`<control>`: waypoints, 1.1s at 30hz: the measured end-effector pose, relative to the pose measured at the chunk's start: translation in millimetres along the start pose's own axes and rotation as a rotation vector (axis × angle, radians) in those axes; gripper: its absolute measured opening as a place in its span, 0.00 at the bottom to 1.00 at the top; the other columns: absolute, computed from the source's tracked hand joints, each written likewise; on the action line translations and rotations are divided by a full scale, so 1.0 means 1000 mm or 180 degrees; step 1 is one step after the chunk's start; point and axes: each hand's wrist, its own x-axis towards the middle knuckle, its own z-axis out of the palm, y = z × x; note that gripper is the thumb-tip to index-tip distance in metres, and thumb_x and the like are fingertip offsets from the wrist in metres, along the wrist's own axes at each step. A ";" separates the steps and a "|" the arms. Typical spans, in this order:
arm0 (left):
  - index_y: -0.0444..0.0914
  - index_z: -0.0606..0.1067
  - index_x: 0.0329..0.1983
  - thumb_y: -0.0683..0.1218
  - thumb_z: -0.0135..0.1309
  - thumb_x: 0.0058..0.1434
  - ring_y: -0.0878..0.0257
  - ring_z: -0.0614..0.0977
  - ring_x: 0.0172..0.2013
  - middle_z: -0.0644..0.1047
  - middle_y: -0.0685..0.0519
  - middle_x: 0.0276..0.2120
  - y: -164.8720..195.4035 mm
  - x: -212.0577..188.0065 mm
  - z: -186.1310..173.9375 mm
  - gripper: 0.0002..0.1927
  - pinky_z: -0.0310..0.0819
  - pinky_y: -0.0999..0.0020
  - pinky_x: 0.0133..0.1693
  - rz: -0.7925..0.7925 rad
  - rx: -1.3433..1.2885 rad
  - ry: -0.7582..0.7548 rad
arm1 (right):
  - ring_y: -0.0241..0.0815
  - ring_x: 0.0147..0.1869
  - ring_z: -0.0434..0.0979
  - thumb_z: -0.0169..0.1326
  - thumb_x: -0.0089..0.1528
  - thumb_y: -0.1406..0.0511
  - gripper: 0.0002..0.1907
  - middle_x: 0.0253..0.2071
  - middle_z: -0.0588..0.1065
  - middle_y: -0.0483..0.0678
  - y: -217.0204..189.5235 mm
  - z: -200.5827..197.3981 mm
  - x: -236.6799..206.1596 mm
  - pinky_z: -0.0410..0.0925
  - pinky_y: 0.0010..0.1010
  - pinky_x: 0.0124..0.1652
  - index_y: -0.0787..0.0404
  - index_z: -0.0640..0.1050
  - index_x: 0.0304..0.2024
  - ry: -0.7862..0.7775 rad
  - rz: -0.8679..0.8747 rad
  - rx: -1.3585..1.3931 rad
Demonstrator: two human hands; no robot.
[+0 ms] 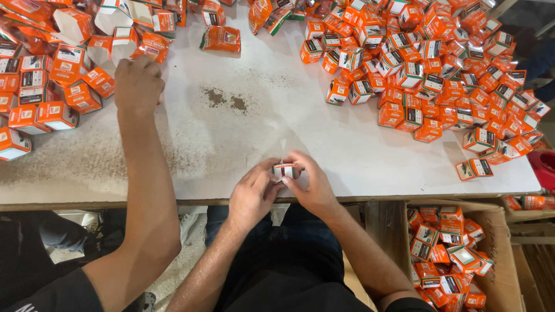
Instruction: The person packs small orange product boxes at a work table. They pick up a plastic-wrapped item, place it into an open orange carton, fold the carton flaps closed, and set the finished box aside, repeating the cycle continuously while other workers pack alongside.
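Note:
Both my hands are together at the near edge of the white table. My left hand and my right hand both grip one small orange, white and green carton, which is held between the fingertips just above the table. Most of the carton is hidden by my fingers.
A big heap of small orange cartons covers the right of the table, another heap the left. A co-worker's hand reaches into the left heap. A cardboard box of cartons stands below right. Brown dust lies mid-table.

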 end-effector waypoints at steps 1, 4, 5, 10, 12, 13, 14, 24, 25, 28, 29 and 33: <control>0.37 0.69 0.41 0.36 0.64 0.52 0.48 0.83 0.49 0.78 0.48 0.57 -0.001 -0.002 0.001 0.17 0.80 0.58 0.46 -0.0105 -0.0012 -0.0021 | 0.48 0.56 0.79 0.63 0.60 0.69 0.27 0.56 0.76 0.52 -0.002 -0.002 0.000 0.71 0.35 0.57 0.61 0.71 0.61 -0.0126 -0.0426 -0.0134; 0.37 0.67 0.43 0.36 0.63 0.53 0.49 0.83 0.48 0.78 0.49 0.57 -0.005 -0.004 0.004 0.19 0.80 0.58 0.44 -0.0337 -0.0083 -0.0089 | 0.54 0.60 0.76 0.65 0.57 0.70 0.22 0.58 0.74 0.57 -0.006 -0.007 0.002 0.71 0.37 0.56 0.62 0.77 0.54 -0.0347 -0.1113 -0.0426; 0.37 0.66 0.43 0.37 0.64 0.53 0.49 0.83 0.48 0.78 0.49 0.57 -0.006 -0.005 0.005 0.20 0.79 0.58 0.44 -0.0412 -0.0117 -0.0119 | 0.53 0.59 0.77 0.64 0.58 0.71 0.20 0.58 0.74 0.56 -0.007 -0.006 0.002 0.72 0.36 0.55 0.62 0.78 0.53 -0.0330 -0.0935 -0.0446; 0.37 0.67 0.47 0.40 0.67 0.54 0.49 0.83 0.48 0.78 0.48 0.56 -0.007 -0.006 0.006 0.23 0.79 0.58 0.44 -0.0281 -0.0088 -0.0148 | 0.50 0.56 0.80 0.63 0.61 0.72 0.15 0.56 0.77 0.51 -0.007 0.000 0.002 0.75 0.34 0.53 0.61 0.79 0.51 -0.0071 -0.0627 -0.0457; 0.38 0.70 0.47 0.39 0.66 0.53 0.48 0.82 0.50 0.77 0.48 0.56 -0.006 -0.005 0.004 0.21 0.79 0.58 0.46 -0.0173 -0.0021 -0.0141 | 0.49 0.56 0.81 0.63 0.62 0.71 0.14 0.57 0.77 0.51 -0.006 0.001 0.002 0.75 0.33 0.53 0.61 0.79 0.50 -0.0031 -0.0734 -0.0462; 0.39 0.72 0.47 0.39 0.66 0.52 0.48 0.82 0.50 0.77 0.48 0.57 -0.005 -0.004 0.003 0.21 0.79 0.58 0.47 -0.0079 0.0039 -0.0130 | 0.49 0.55 0.81 0.63 0.62 0.71 0.14 0.57 0.76 0.51 -0.005 0.001 0.002 0.75 0.33 0.52 0.61 0.79 0.50 -0.0033 -0.0804 -0.0485; 0.39 0.73 0.47 0.38 0.65 0.52 0.48 0.82 0.51 0.77 0.47 0.57 -0.004 -0.003 0.002 0.20 0.79 0.57 0.48 0.0015 0.0100 -0.0114 | 0.49 0.55 0.80 0.63 0.62 0.71 0.13 0.57 0.76 0.52 -0.005 0.000 0.001 0.75 0.34 0.51 0.61 0.79 0.50 -0.0037 -0.0879 -0.0509; 0.39 0.74 0.54 0.45 0.67 0.55 0.38 0.70 0.62 0.67 0.34 0.64 -0.015 0.038 -0.021 0.24 0.69 0.48 0.59 0.0025 0.0188 -0.0140 | 0.50 0.53 0.76 0.62 0.60 0.67 0.18 0.57 0.74 0.47 -0.004 -0.042 0.026 0.65 0.46 0.52 0.55 0.79 0.52 0.0102 -0.1069 -0.2647; 0.38 0.74 0.57 0.46 0.67 0.56 0.38 0.70 0.61 0.66 0.34 0.64 -0.027 0.056 -0.022 0.26 0.68 0.49 0.58 -0.0210 0.0293 0.0108 | 0.54 0.54 0.76 0.63 0.56 0.66 0.20 0.53 0.74 0.49 -0.003 -0.055 0.041 0.64 0.48 0.49 0.54 0.80 0.52 0.0341 -0.0981 -0.3299; 0.33 0.66 0.63 0.45 0.62 0.68 0.45 0.72 0.62 0.69 0.42 0.60 -0.079 0.129 -0.031 0.25 0.67 0.55 0.63 -0.0759 -0.0645 0.1512 | 0.58 0.56 0.74 0.63 0.51 0.64 0.24 0.57 0.74 0.59 -0.001 -0.077 0.089 0.64 0.49 0.51 0.58 0.79 0.51 0.1104 -0.1514 -0.3764; 0.33 0.65 0.65 0.43 0.62 0.67 0.45 0.70 0.63 0.67 0.42 0.61 -0.099 0.160 -0.032 0.27 0.64 0.54 0.64 -0.0884 -0.0900 0.1849 | 0.57 0.57 0.74 0.62 0.54 0.65 0.22 0.56 0.75 0.58 0.001 -0.073 0.110 0.65 0.48 0.53 0.60 0.78 0.52 0.0852 -0.1606 -0.3204; 0.39 0.64 0.67 0.47 0.65 0.62 0.46 0.63 0.70 0.66 0.45 0.65 -0.155 0.246 -0.052 0.33 0.57 0.45 0.73 -0.0872 0.1062 0.1890 | 0.56 0.58 0.75 0.63 0.61 0.65 0.15 0.49 0.77 0.54 0.006 -0.024 0.200 0.68 0.45 0.58 0.61 0.78 0.50 -0.0061 -0.1724 -0.1938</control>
